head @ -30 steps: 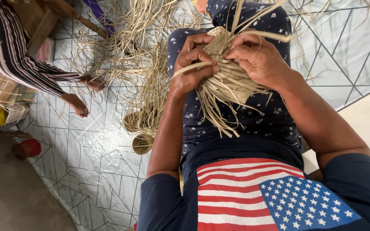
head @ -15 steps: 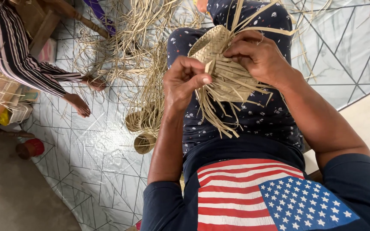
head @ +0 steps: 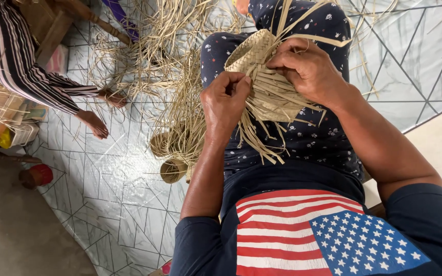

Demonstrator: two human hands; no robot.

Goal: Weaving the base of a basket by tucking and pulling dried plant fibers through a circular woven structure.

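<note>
From the head camera, the half-woven palm basket [head: 262, 76] sits in the upper middle of the frame, resting on my knees, with loose strip ends [head: 262, 140] hanging down from its lower edge. My right hand [head: 310, 69] is wrapped over its right side, fingers closed on the weave and on a few upright strips. My left hand [head: 226, 102] is curled tight beside the basket's left edge, thumb and fingers pinched on what looks like a single strip, though my knuckles hide the exact contact. The risk I see is in that pinch: if I pull the strip too sharply across the edge, the dry leaf could split or crease, and the row would sit slack. If my right hand eases off, the open weave could loosen and the hanging ends tangle. At the left of the frame lie loose strips [head: 164, 56] on the patterned floor mat [head: 108, 194], two small finished baskets [head: 172, 161] below them, and another person's striped sleeve [head: 24, 66] at upper left.
</note>
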